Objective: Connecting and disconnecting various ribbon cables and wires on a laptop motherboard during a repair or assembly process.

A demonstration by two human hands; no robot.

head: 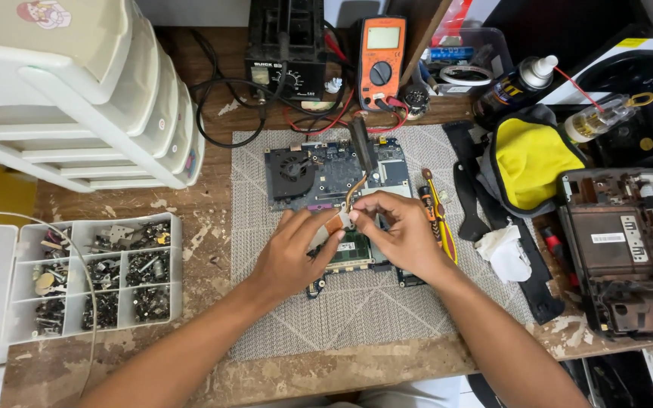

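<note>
My two hands meet over the middle of the laptop motherboard point(341, 189), which lies flat on the grey woven mat point(281, 317) covering the surface. Between them is the copper heat pipe point(354, 189). Its flat end plate sits right at my fingertips, and from there the pipe curves up and away from me toward the far edge of the board, with the round black fan point(292, 174) off to its left.

My right hand point(402, 234) is the nearer one: its grip is pinched closed on the pale end of the plate, thumb and forefinger meeting on it. My left hand point(292, 257) has its fingers curled against the plate's copper side from the left, touching it (whether they truly clasp it, I cannot tell). A yellow-handled screwdriver point(438, 219) lies just beside my right hand, on the mat.
</note>
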